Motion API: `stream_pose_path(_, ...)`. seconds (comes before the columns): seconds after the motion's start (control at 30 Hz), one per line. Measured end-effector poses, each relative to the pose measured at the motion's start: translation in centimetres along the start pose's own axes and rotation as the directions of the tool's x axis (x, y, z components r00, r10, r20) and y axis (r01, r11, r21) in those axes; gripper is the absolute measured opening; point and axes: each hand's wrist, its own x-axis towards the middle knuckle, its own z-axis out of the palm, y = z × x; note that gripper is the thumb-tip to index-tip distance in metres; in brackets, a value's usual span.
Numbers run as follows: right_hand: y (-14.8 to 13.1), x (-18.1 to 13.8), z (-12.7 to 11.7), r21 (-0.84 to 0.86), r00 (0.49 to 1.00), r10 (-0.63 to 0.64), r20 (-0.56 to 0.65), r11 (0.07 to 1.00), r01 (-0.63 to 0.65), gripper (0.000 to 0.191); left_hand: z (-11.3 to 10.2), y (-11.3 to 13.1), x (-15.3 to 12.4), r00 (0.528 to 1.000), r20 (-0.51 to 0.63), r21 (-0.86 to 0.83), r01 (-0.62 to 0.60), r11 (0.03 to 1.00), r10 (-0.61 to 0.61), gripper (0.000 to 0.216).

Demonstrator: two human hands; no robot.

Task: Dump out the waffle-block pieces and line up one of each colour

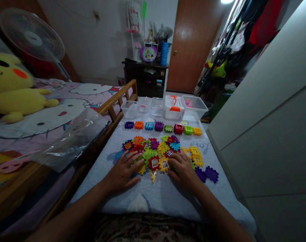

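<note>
A heap of colourful plastic interlocking building tiles lies in front of me, with a green tile [149,154] near its middle. My left hand [125,169] rests on the heap's left side, palm down, fingers stretched and apart. On the right side, my right hand [184,168] lies over the pieces with its fingers loosely bent, nothing visibly gripped. Its fingertips touch or nearly touch a yellow tile with a white window [164,164]. Beside that is a red window tile [155,162]. A small yellow triangular piece [153,176] sits at the near edge. My hands cover some pieces.
Behind the heap runs a row of assembled blocks, including a red one [178,128]. Clear plastic bins [194,104] and a lidded box with orange latches [173,109] stand at the table's far end. Purple tiles [212,174] lie right. A wooden bed rail [117,101] borders the left.
</note>
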Motion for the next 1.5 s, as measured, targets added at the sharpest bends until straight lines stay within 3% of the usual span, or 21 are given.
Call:
stream_pose_path(0.17,2.3,2.2,-1.9,0.082,0.996,0.061,-0.058,0.995,-0.056,0.026,-0.3,-1.4,0.0,0.996,-0.088,-0.047,-0.005,0.999,0.001,0.056)
stream_pose_path(0.27,4.5,4.8,-1.9,0.083,0.985,0.161,-0.064,0.984,-0.156,0.029,-0.2,-2.7,0.0,0.967,-0.174,-0.096,0.174,0.980,-0.188,0.047)
stream_pose_path(0.33,5.9,6.5,-1.3,0.038,0.968,0.250,-0.002,0.967,-0.250,0.039,0.2,-3.8,0.4,0.892,-0.212,-0.165,0.369,0.915,-0.398,0.046)
stream_pose_path(0.43,6.9,8.4,0.0,-0.020,0.934,0.344,0.097,0.939,-0.343,0.051,1.0,-5.6,1.2,0.712,-0.170,-0.335,0.608,0.720,-0.681,0.054)
stream_pose_path(0.5,6.8,9.1,0.6,-0.041,0.921,0.366,0.133,0.931,-0.364,0.052,1.7,-6.7,1.8,0.631,-0.097,-0.435,0.669,0.603,-0.770,0.059)
stream_pose_path(0.57,6.5,9.6,1.0,-0.056,0.916,0.373,0.151,0.928,-0.368,0.049,2.3,-7.4,2.5,0.592,-0.039,-0.497,0.688,0.530,-0.805,0.061)
stream_pose_path(0.77,5.2,10.1,0.6,0.003,0.948,0.269,0.170,0.962,-0.273,0.025,2.9,-7.9,4.0,0.546,0.069,-0.586,0.699,0.409,-0.835,0.061)
stream_pose_path(0.93,4.2,9.6,-0.7,0.250,0.967,0.099,0.233,0.955,-0.158,0.018,2.4,-7.8,4.6,0.493,0.077,-0.607,0.713,0.352,-0.866,0.055)
stream_pose_path(1.07,4.4,9.8,-0.8,0.367,0.974,0.167,0.150,0.906,-0.212,0.024,2.4,-7.8,4.4,0.501,0.070,-0.640,0.686,0.346,-0.863,0.055)
stream_pose_path(1.23,5.4,10.9,0.6,0.194,0.953,0.299,0.054,0.933,-0.303,0.033,2.2,-7.6,4.0,0.510,0.087,-0.683,0.656,0.321,-0.856,0.058)
stream_pose_path(1.37,5.3,11.4,1.6,0.017,0.960,0.239,0.149,0.970,-0.244,0.033,2.0,-7.8,3.7,0.542,0.135,-0.692,0.651,0.313,-0.830,0.059)
stream_pose_path(1.5,4.5,11.4,1.6,0.067,0.957,0.168,0.238,0.980,-0.189,0.026,2.2,-8.0,3.5,0.549,0.139,-0.670,0.664,0.330,-0.824,0.059)
